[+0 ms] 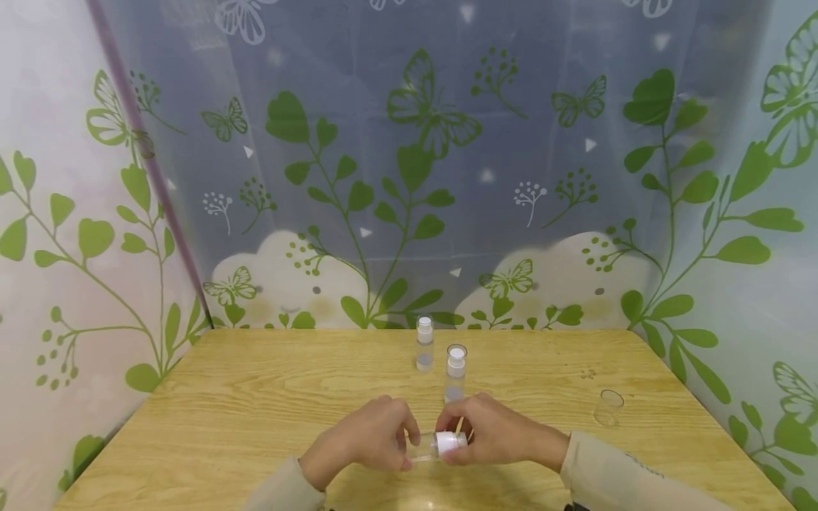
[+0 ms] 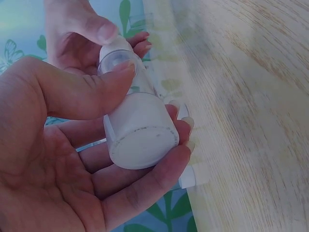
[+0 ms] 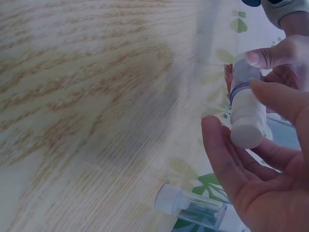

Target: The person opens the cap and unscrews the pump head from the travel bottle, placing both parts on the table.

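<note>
A small clear pump bottle (image 1: pixel 450 443) with a white collar lies sideways between my two hands, low over the front of the table. My left hand (image 1: pixel 373 433) grips its clear body; the left wrist view shows the thumb across the body and the fingers under the white base (image 2: pixel 141 133). From the other end, my right hand (image 1: pixel 501 431) pinches the white pump top (image 3: pixel 247 118) between thumb and fingers. No clear cap covers that top. Just beyond the hands stands a capped bottle (image 1: pixel 455 372) of the same kind, with another bottle (image 1: pixel 424 345) farther back.
On the right side of the wooden table (image 1: pixel 268 383), a loose clear cap (image 1: pixel 608 409) stands by itself. Small marks (image 1: pixel 587 374) lie behind it. A patterned curtain (image 1: pixel 409 213) rises along the table's back edge, with more curtain at both sides.
</note>
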Demonstrator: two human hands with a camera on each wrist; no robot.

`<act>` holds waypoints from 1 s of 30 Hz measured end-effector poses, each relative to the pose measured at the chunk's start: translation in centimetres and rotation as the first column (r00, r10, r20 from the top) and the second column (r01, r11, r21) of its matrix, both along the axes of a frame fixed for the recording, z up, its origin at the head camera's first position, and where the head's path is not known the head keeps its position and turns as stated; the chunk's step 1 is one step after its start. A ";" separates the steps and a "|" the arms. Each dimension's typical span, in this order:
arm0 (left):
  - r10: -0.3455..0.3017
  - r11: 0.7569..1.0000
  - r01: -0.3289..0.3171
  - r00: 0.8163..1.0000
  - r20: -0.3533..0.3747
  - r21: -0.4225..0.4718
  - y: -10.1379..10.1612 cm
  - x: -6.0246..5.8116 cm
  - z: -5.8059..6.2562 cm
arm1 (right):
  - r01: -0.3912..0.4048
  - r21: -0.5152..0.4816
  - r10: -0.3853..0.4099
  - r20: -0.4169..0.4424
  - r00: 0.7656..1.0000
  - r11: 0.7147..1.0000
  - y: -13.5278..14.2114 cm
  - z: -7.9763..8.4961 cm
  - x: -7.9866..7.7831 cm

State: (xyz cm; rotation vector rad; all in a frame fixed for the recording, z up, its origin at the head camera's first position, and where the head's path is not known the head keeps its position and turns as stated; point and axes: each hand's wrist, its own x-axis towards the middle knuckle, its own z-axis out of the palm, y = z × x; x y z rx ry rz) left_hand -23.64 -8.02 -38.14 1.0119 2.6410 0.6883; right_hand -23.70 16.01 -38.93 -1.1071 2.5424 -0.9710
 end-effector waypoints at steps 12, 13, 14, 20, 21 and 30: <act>-0.009 1.000 0.009 1.000 0.005 0.018 0.0 0.0 0.3 | -0.051 -0.074 0.059 0.113 0.992 0.996 0.2 -0.3 -0.1; -0.011 1.000 0.010 1.000 0.004 0.021 0.0 0.0 0.3 | -0.049 -0.071 0.057 0.107 0.993 0.996 0.2 -0.3 -0.1; -0.011 1.000 0.011 1.000 0.008 0.023 0.0 0.0 0.3 | -0.045 -0.069 0.053 0.105 0.993 0.997 0.2 -0.2 -0.1; -0.002 1.000 0.002 1.000 0.013 0.007 0.1 0.0 0.1 | -0.016 -0.022 0.017 0.042 0.999 1.000 0.0 0.0 0.0; -0.003 1.000 0.003 1.000 0.012 0.008 0.1 0.0 0.1 | -0.012 -0.016 0.012 0.031 0.999 1.000 0.0 0.0 0.0; -0.013 1.000 0.013 1.000 0.000 0.011 0.3 -0.1 0.3 | 0.013 -0.022 -0.012 0.026 1.000 1.000 -0.1 0.3 -0.1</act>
